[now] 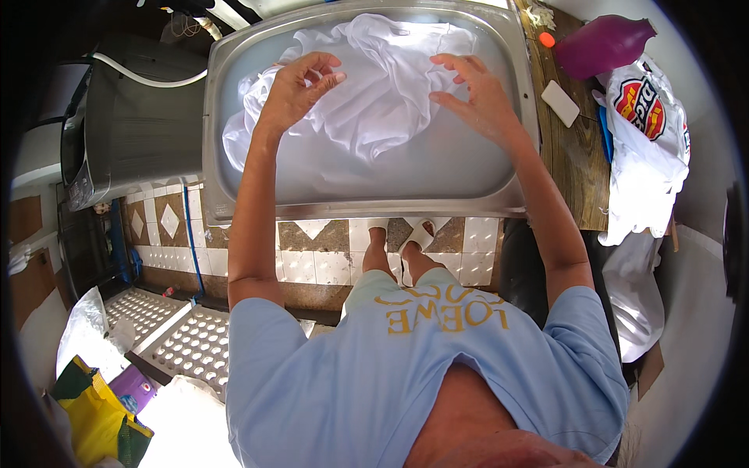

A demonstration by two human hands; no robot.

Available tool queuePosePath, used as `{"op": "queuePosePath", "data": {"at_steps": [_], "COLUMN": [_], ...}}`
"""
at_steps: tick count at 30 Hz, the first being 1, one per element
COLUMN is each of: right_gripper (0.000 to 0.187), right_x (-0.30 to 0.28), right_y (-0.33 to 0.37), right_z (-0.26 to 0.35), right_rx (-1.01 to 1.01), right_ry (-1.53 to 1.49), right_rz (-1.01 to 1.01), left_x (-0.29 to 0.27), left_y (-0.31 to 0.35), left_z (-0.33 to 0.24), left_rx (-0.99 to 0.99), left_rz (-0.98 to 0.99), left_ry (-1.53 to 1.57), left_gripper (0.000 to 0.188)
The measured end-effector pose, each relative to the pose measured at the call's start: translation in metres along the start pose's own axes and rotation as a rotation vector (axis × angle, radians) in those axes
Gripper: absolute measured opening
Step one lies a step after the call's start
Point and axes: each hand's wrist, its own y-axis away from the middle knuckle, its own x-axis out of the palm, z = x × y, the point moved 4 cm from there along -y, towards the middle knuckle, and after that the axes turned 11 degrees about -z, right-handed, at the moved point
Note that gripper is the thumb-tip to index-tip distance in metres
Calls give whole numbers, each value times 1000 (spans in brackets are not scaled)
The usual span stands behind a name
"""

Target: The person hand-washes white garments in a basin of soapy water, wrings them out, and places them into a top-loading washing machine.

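White wet cloth [367,101] lies bunched in cloudy water inside a large metal sink [367,209]. Part of it stands out of the water in folds. Over the cloth's left side hovers my left hand [304,87], its fingers curved and thumb apart, with nothing between them. My right hand [477,97] is raised over the right side of the sink, fingers spread and thumb apart, also holding nothing. Both hands appear to be just above the cloth; whether any finger touches it I cannot tell.
Right of the sink, a wooden counter [573,160] bears a white bar [560,104], an orange cap [547,39], a purple container [605,45] and a white printed garment [646,144]. A dark appliance [144,125] with a pale hose [140,78] stands left. Perforated panels [191,343] lie lower left.
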Motion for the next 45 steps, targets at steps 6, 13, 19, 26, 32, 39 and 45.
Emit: {"op": "queuePosePath", "data": {"at_steps": [6, 13, 19, 26, 32, 39, 45], "right_gripper": [25, 24, 39, 31, 44, 41, 22], "right_x": [64, 29, 29, 57, 27, 37, -6], "right_y": [22, -30, 28, 18, -25, 9, 7], "right_z": [-25, -80, -16, -47, -97, -125, -98], "right_rx": [-56, 168, 11, 530, 582, 493, 404], "right_ry": [-118, -210, 184, -335, -639, -214, -238], "right_rz": [198, -274, 39, 309, -101, -147, -132], "left_x": [16, -9, 12, 10, -43, 64, 50], "left_y": [45, -1, 60, 28, 4, 57, 44], "left_z": [41, 50, 24, 56, 17, -12, 34], "left_rx": [116, -191, 28, -70, -202, 186, 129], "left_rz": [57, -279, -128, -151, -301, -51, -14], "left_ry": [-370, 304, -204, -189, 67, -411, -430], "left_gripper": [20, 13, 32, 12, 15, 19, 23]}}
